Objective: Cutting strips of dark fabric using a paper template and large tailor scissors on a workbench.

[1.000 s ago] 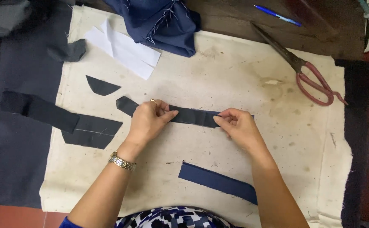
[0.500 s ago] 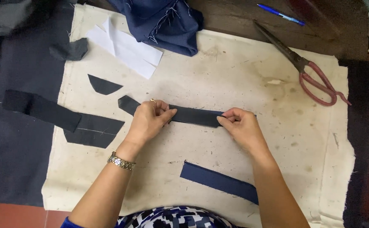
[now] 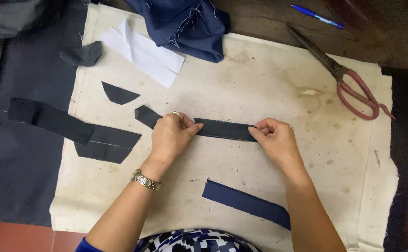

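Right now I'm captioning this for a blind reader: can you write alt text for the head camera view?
Two bare hands, left hand and right hand, pinch a dark fabric strip flat on a stained cream cloth. Around it lie a navy strip, dark cut pieces, white paper, bundled navy fabric, red-handled scissors and a blue pen.

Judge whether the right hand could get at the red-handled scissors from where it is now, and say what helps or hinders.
Probably yes. The right hand pinches one end of the dark fabric strip, so it must let go first. The scissors lie up and to its right on the cream cloth, with only bare cloth between.
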